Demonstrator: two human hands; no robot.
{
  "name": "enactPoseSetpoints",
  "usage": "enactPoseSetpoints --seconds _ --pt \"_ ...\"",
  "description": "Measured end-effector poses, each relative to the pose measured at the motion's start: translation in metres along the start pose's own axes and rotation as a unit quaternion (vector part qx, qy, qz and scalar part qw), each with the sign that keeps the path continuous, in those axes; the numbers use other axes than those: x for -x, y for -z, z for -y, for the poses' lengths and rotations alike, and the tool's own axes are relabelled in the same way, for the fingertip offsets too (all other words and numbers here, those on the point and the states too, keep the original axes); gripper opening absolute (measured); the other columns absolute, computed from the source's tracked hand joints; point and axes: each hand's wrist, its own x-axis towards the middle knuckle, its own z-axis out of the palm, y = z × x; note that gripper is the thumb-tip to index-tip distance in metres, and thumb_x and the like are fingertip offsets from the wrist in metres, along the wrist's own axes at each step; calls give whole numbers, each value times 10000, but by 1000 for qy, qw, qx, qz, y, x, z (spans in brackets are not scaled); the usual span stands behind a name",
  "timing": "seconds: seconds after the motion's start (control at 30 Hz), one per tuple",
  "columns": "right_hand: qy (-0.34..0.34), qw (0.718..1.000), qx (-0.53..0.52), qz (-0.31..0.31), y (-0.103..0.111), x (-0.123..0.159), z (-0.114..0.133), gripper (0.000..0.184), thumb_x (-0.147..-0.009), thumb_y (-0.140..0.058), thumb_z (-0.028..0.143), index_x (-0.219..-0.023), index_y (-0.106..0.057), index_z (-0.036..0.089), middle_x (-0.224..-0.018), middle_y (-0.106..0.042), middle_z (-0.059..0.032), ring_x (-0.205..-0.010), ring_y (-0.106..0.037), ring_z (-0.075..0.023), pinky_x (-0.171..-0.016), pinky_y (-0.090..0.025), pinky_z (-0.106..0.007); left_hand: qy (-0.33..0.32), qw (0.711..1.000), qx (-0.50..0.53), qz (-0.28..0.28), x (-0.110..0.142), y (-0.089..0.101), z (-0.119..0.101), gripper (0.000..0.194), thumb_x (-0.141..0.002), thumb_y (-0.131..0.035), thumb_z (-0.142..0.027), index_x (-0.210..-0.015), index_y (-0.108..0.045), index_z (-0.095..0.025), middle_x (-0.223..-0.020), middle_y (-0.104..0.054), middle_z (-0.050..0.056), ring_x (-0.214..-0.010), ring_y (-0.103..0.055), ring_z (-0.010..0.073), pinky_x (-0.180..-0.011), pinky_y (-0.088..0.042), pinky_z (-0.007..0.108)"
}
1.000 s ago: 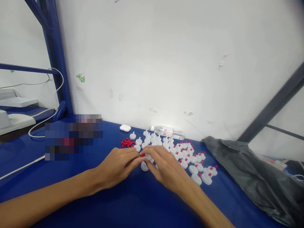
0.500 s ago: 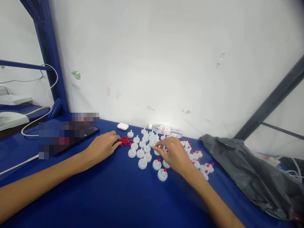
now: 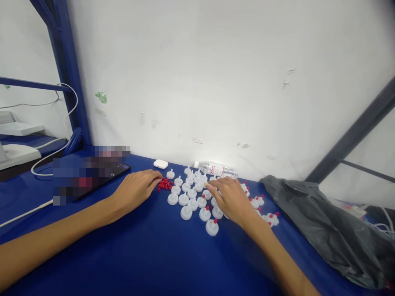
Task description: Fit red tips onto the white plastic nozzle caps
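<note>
My left hand [image 3: 137, 189] rests at the left edge of a small pile of red tips [image 3: 165, 184], its thumb and fingertips drawn together at the pile. Whatever they pinch is hidden. My right hand [image 3: 231, 197] is over a cluster of white spouted lids [image 3: 186, 212], thumb and forefinger closed close to one spout. I cannot make out what is between them. Under and around this hand, several lids wear red tips, such as a front tipped lid [image 3: 212, 227]. Lids left of it have bare white spouts. The palm hides some lids.
A clear plastic bottle [image 3: 216, 169] lies against the wall behind the lids. A small white case [image 3: 161, 164] sits behind the red tips. Left is a dark device [image 3: 114, 174] with a cable, partly pixelated. Grey crumpled fabric [image 3: 311, 222] covers the right side of the blue surface [image 3: 154, 255].
My right hand has shifted slightly right and back from a lid, which now shows a red tip on its spout. My left fingertips have moved slightly right at the red pile.
</note>
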Motion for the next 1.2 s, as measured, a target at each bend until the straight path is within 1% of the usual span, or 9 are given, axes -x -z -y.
enactPoseSetpoints --seconds 0.13,0.23,0.33,0.47,0.53,0.67,0.8,1.07,1.2 --pt "30 999 4 14 -6 3 2 539 -1285 -491 389 -862 -797 255 -812 -823 -57 -865 -780 -315 -928 -595 -491 -36 997 67 -31 1 2 -11 349 -1154 -552 -403 -1257 -855 -265 -1271 -899 101 -1153 -834 322 -1061 -644 446" --pt "42 999 -9 0 -9 3 2 342 -1244 -613 354 -1032 -858 246 -958 -891 -80 -990 -833 -345 -1026 -635 -537 -52 990 125 -43 4 5 -21 377 -1159 -586 -471 -1266 -872 -251 -1235 -909 99 -1056 -833 291 -1006 -665 416" --pt "35 998 -37 -32 -4 2 4 199 -1209 -701 370 -1252 -832 226 -1157 -901 -119 -1133 -851 -373 -1073 -664 -557 -55 980 185 -47 7 8 -30 393 -1165 -609 -511 -1197 -897 -244 -1087 -908 76 -866 -797 238 -820 -655 346" --pt "62 992 -95 -45 8 1 21 203 -1244 -596 352 -1378 -733 283 -1294 -845 -108 -1083 -856 -308 -942 -726 -464 -43 963 264 -44 13 6 -45 400 -1147 -664 -561 -1139 -912 -246 -953 -892 47 -736 -783 205 -649 -611 299" --pt "96 987 -126 -31 11 1 35 207 -1255 -534 308 -1373 -704 303 -1303 -832 -87 -1064 -854 -277 -910 -734 -429 -36 953 299 -38 17 2 -51 415 -1144 -678 -582 -1146 -908 -237 -953 -909 56 -758 -832 223 -652 -641 306" --pt "128 980 -152 -27 10 4 55 196 -1252 -546 283 -1408 -665 290 -1285 -846 -89 -1140 -849 -296 -999 -728 -458 -37 935 351 -22 23 -2 -60 400 -1132 -704 -566 -1181 -910 -226 -971 -926 71 -828 -897 259 -747 -721 342" --pt "138 976 -165 -44 4 7 58 247 -1220 -637 259 -1467 -625 260 -1319 -849 -115 -1175 -850 -302 -1024 -737 -472 -54 931 361 -14 25 1 -65 366 -1120 -726 -551 -1147 -929 -247 -975 -923 58 -804 -880 231 -704 -688 297" --pt "156 972 -169 -46 2 5 55 355 -1191 -692 208 -1508 -567 307 -1359 -841 -107 -1211 -837 -330 -1015 -750 -525 -115 940 322 -20 27 0 -66 301 -1179 -699 -459 -1150 -922 -257 -832 -880 6 -680 -768 161 -576 -553 219" --pt "171 971 -151 -65 2 4 61 318 -1176 -653 129 -1443 -601 293 -1273 -845 -97 -1139 -821 -327 -969 -732 -502 -156 947 279 -39 28 -2 -62 270 -1210 -671 -395 -1211 -907 -264 -918 -902 15 -712 -757 164 -638 -564 247"
